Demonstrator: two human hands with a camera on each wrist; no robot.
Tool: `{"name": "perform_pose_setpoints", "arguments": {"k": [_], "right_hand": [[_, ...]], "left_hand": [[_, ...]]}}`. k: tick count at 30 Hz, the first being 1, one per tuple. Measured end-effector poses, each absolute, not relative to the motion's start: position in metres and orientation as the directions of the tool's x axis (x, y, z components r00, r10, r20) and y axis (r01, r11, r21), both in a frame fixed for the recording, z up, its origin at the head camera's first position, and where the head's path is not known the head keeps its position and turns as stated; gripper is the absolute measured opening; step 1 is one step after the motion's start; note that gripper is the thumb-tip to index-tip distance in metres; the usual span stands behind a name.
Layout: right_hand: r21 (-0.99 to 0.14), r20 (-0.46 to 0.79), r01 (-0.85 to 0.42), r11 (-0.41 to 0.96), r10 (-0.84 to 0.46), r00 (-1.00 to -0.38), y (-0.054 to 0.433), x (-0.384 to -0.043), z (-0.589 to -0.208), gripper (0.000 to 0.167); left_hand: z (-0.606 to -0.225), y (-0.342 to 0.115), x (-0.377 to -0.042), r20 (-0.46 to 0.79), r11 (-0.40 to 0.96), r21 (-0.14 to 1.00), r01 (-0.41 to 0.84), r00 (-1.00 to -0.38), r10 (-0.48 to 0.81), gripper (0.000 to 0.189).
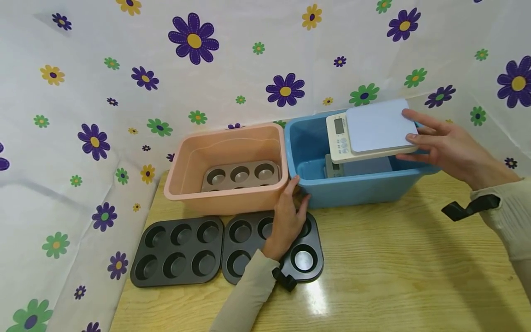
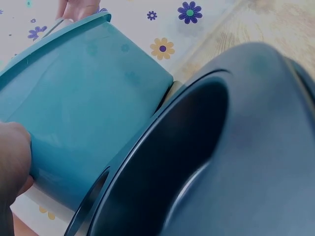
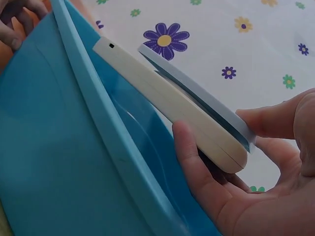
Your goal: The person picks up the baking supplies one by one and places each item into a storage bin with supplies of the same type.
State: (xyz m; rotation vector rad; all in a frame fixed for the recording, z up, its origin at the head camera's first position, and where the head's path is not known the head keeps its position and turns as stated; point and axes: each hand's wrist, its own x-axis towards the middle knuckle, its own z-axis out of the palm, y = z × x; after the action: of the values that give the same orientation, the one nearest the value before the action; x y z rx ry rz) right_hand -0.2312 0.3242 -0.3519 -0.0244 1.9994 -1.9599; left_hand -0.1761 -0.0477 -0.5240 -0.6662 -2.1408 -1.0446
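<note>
Right hand (image 1: 450,148): pinching scale (image 1: 379,128), upper right
Left hand (image 1: 286,221): spread, touching blue bin (image 1: 352,191), centre
Muffin pan (image 1: 178,250): lower left

Flower-printed backdrop (image 1: 244,69), perhaps cloth, behind wooden table (image 1: 394,258)

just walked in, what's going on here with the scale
A person's right hand grips a cream digital scale with a flat pale top, tilted, over a blue rectangular plastic bin. The left hand touches that bin's near left corner. A second, grey scale lies inside the blue bin. Beside it, a peach plastic bin holds a taupe metal muffin pan, and two dark metal muffin pans lie on the wooden table in front.
</note>
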Motion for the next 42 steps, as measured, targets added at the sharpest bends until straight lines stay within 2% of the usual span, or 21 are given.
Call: {"name": "perform_pose_setpoints", "arguments": {"k": [8, 16, 42], "right_hand": [[-0.949, -0.27, 0.209, 0.238, -0.264, -0.926, 0.318, -0.25, -0.344, 0.075], [-0.916, -0.317, 0.213, 0.34, -0.287, -0.904, 0.306, -0.261, -0.349, 0.072], [-0.872, -0.405, 0.257, 0.417, -0.316, -0.858, 0.301, -0.262, -0.37, 0.076]], "left_hand": [[-0.522, -0.046, -0.177, 0.751, 0.556, 0.47, 0.685, -0.642, 0.156, 0.071], [-0.523, -0.047, -0.175, 0.744, 0.561, 0.477, 0.676, -0.651, 0.152, 0.071], [-0.523, -0.049, -0.175, 0.739, 0.573, 0.47, 0.671, -0.655, 0.16, 0.07]]}}
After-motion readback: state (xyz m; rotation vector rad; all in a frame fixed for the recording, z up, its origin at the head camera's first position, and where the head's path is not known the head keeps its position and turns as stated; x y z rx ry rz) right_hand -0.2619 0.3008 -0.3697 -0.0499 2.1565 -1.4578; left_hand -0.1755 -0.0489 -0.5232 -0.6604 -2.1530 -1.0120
